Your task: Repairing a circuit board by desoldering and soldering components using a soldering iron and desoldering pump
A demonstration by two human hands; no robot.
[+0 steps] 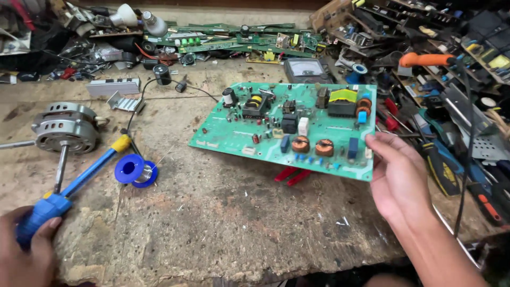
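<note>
The green circuit board (287, 125) is held at its right edge by the right hand (398, 178), fingers closed on the corner, at centre frame, tilted above the worn surface (223, 212). At lower left, the blue soldering iron (79, 178) is gripped by the left hand (26, 250), fist closed around the handle. The board is best kept steady and supported while the tip is brought near. Copper-wound coils, a yellow transformer and black capacitors are carried on its top face. A blue solder spool (133, 169) lies just beside the iron.
</note>
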